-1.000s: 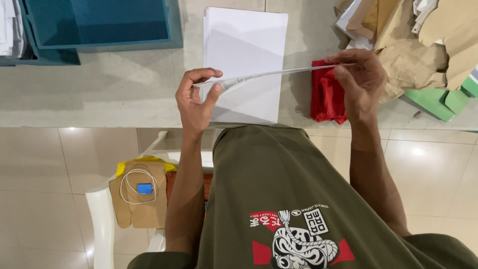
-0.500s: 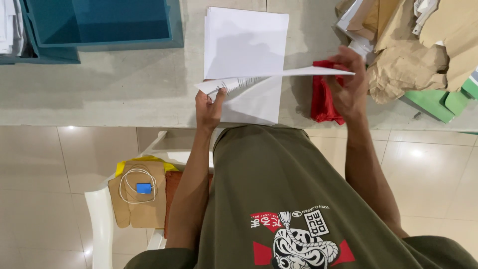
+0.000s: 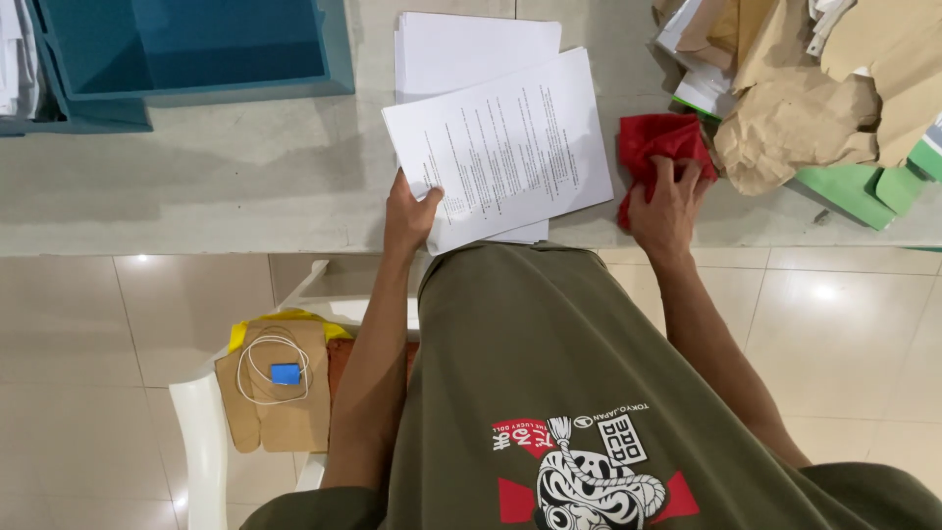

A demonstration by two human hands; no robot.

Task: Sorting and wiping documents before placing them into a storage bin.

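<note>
While the left hand [image 3: 410, 214] pinches the near-left edge of a printed sheet [image 3: 500, 147], thumb on top and fingers underneath, that sheet lies tilted over a stack of white paper [image 3: 461, 44] on the grey counter [image 3: 245, 167]. Right of the sheet, the right hand [image 3: 667, 208] rests on a red cloth [image 3: 662, 147], fingers curled into it. Crumpled brown paper [image 3: 795, 118] sits just right of the cloth. Left of the sheet stands a teal tray [image 3: 196, 49].
</note>
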